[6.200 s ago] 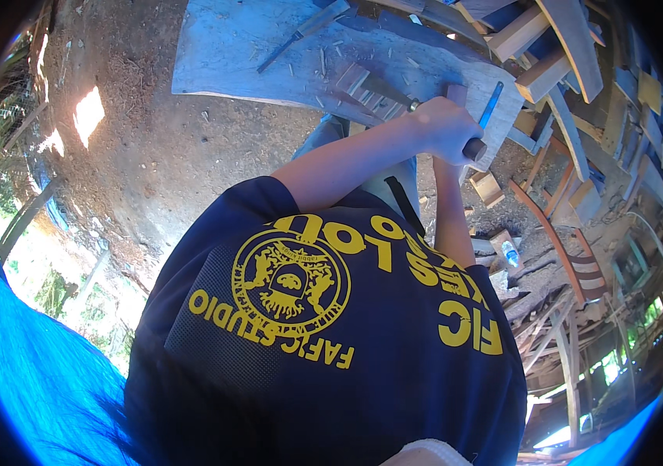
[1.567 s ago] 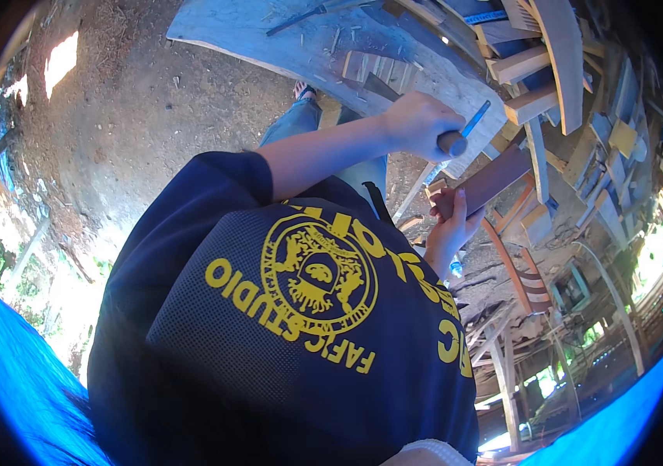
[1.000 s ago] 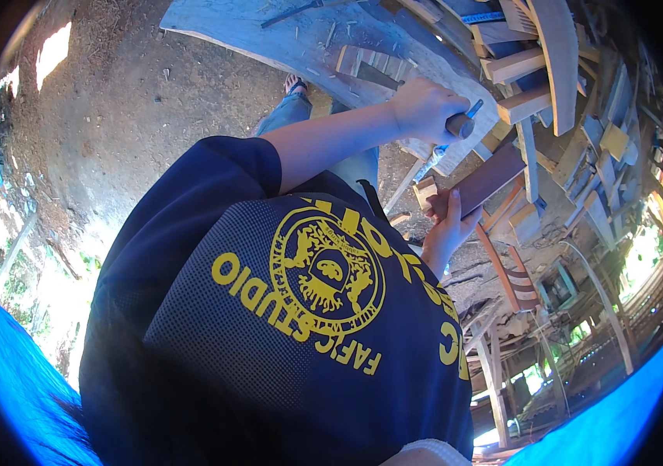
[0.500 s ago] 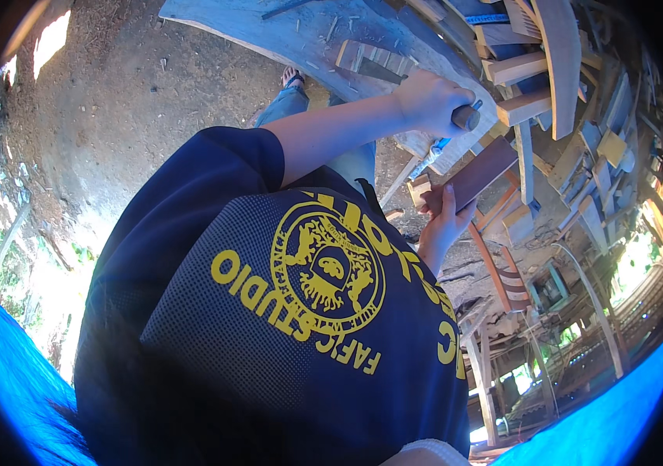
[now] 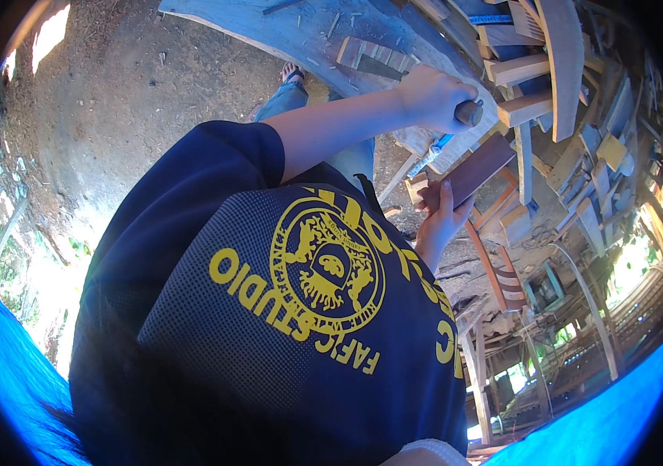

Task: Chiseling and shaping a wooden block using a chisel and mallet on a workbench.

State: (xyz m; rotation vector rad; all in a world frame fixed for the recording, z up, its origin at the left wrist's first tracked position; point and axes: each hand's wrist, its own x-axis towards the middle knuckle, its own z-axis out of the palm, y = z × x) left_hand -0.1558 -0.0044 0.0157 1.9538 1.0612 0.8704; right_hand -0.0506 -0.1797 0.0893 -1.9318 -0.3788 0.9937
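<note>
My left hand [image 5: 436,97] is closed around the round wooden handle [image 5: 469,113] of a tool, with the handle's end sticking out on the right of the fist. On the other side of the fist, a dark, flat blade-like part [image 5: 378,68] lies over a pale notched wood piece [image 5: 403,60] on the bench; I cannot tell the tool's exact kind. Lower and to the right, my right hand [image 5: 445,217] grips a reddish-brown wooden board [image 5: 480,169], its thumb along the near face. Beside the board's left end is a small pale wood block [image 5: 417,186]. My chest hides the right forearm.
A thick plank bench [image 5: 269,27] with scattered chips runs across the top. Wood offcuts [image 5: 524,70] pile up at the right, with a curved board [image 5: 564,70] standing among them. A reddish slatted wooden frame [image 5: 502,279] is farther down. My sandalled foot [image 5: 292,74] rests on the dirt floor [image 5: 129,93].
Both hands have shifted only slightly. The handle's end is a little higher, and the reddish-brown board has moved slightly up and left. Both grips stay the same.
</note>
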